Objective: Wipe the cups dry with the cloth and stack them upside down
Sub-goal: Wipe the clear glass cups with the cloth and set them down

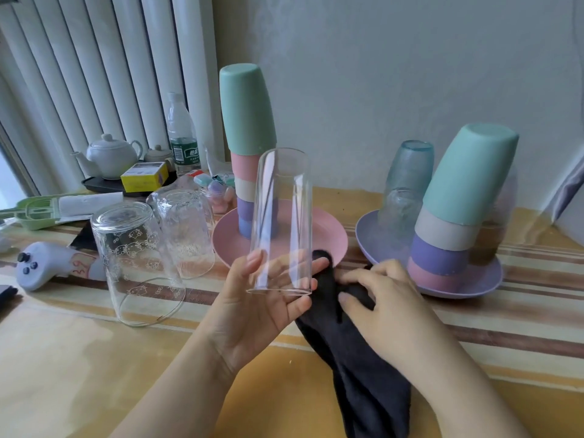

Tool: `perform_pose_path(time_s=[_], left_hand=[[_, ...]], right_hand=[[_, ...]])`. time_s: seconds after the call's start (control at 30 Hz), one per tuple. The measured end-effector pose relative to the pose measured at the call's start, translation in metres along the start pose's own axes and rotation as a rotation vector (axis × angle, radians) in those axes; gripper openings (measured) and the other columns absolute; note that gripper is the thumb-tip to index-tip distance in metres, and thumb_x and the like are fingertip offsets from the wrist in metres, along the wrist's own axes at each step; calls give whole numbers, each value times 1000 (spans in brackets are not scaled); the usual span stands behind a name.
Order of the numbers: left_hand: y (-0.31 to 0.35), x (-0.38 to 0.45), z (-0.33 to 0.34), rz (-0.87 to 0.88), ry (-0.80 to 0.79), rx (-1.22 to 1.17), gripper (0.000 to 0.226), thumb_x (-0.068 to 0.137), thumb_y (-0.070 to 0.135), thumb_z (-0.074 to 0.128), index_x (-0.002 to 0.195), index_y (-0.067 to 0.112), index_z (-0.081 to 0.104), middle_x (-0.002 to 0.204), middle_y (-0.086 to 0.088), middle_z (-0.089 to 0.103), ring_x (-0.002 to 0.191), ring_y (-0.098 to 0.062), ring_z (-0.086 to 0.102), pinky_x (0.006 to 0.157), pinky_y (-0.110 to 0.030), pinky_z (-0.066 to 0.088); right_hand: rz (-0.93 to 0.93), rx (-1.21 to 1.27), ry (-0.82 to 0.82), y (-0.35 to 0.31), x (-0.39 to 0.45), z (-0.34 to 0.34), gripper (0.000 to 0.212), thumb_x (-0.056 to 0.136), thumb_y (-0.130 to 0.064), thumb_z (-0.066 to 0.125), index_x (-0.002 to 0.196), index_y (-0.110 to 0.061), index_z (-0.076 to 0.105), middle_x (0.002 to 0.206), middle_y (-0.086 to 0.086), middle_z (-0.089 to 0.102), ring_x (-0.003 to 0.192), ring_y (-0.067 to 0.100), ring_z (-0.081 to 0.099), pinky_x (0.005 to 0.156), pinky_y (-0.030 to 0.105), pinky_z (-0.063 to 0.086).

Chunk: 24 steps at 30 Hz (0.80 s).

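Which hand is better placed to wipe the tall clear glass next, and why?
The right hand: it already grips the dark cloth right beside the tall clear glass, while the left hand is busy holding that glass mouth-down.

Near tabletop point(79, 374) open – stacked cups point(249, 147) (far) obstruct

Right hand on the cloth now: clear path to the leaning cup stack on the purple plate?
Probably yes. The right hand grips the dark cloth just in front of the purple plate; nothing stands between it and the leaning cup stack.
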<state>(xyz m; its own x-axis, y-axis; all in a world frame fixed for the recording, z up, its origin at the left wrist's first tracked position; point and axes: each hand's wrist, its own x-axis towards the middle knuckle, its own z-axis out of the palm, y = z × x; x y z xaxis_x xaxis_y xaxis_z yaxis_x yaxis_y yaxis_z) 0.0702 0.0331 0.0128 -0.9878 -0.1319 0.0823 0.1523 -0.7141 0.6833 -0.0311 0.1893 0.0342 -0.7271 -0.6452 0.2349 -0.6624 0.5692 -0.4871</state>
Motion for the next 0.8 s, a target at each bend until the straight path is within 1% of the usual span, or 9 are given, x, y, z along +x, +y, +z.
perform_pose_path(time_s=[0.1, 0.2, 0.27, 0.4, 0.57, 0.63, 0.7, 0.73, 0.8], left_hand=[[0, 0, 0, -4, 12, -26, 75, 43, 44, 93, 101, 1, 73, 125, -26, 61, 74, -17, 67, 66, -26, 58], [-1, 1, -1, 1, 43, -17, 75, 42, 44, 93, 101, 1, 73, 121, -23, 64, 73, -17, 67, 66, -25, 58], [-1, 1, -1, 0, 68, -10, 77, 41, 44, 93, 101, 1, 73, 117, -21, 66, 72, -17, 66, 64, -25, 58], [0, 2, -3, -4, 78, -6, 78, 40, 44, 94, 100, -1, 73, 93, -13, 66, 70, -18, 65, 62, -26, 57], [2, 2, -2, 53, 60, 52, 81, 42, 45, 93, 107, 3, 72, 87, -9, 67, 69, -17, 65, 62, -27, 56], [0, 3, -1, 85, 92, 88, 84, 42, 44, 94, 113, 8, 69, 92, -13, 66, 72, -20, 65, 62, -30, 55], [-4, 5, -2, 119, 147, 129, 93, 41, 43, 94, 122, 12, 59, 95, -18, 64, 75, -25, 65, 62, -32, 53], [-6, 6, -2, 133, 163, 156, 96, 42, 44, 94, 125, 13, 56, 95, -18, 64, 76, -26, 65, 63, -33, 53], [-11, 4, 2, 150, 155, 206, 86, 47, 40, 93, 123, 15, 61, 99, -19, 64, 79, -27, 64, 67, -33, 54]], right_hand=[[-128, -83, 177, -9, -2, 1, 11, 83, -25, 62, 93, -26, 67, 94, -8, 43, 95, 15, 48, 82, 23, 39], [-80, -72, -34, -21, -10, 2, 41, 74, -62, 56, 87, -24, 65, 88, -11, 53, 89, 11, 52, 79, 29, 45], [-86, -295, -140, -27, -15, 4, 59, 63, -75, 56, 95, -26, 59, 95, -9, 53, 96, 13, 50, 79, 29, 42], [-149, -376, -43, -22, -11, 14, 31, 87, -54, 47, 86, -24, 55, 92, -4, 45, 104, 21, 43, 81, 32, 31], [15, 250, 188, 8, 11, -8, 50, 91, -50, 45, 62, -9, 47, 71, 7, 50, 77, 26, 53, 69, 35, 36], [109, 827, 298, 12, 14, -20, 52, 83, -53, 54, 71, -4, 63, 74, 12, 67, 75, 18, 63, 71, 31, 47], [157, 1411, 197, 7, 13, -22, 35, 76, -46, 55, 74, -18, 76, 84, 6, 74, 80, 16, 71, 69, 32, 56], [122, 1510, 89, -1, 9, -19, 35, 75, -47, 54, 80, -21, 77, 92, 6, 74, 87, 19, 71, 72, 34, 58], [-43, 1207, -52, -15, -1, -4, 48, 78, -62, 55, 109, -28, 67, 123, 4, 64, 111, 18, 62, 93, 35, 51]])
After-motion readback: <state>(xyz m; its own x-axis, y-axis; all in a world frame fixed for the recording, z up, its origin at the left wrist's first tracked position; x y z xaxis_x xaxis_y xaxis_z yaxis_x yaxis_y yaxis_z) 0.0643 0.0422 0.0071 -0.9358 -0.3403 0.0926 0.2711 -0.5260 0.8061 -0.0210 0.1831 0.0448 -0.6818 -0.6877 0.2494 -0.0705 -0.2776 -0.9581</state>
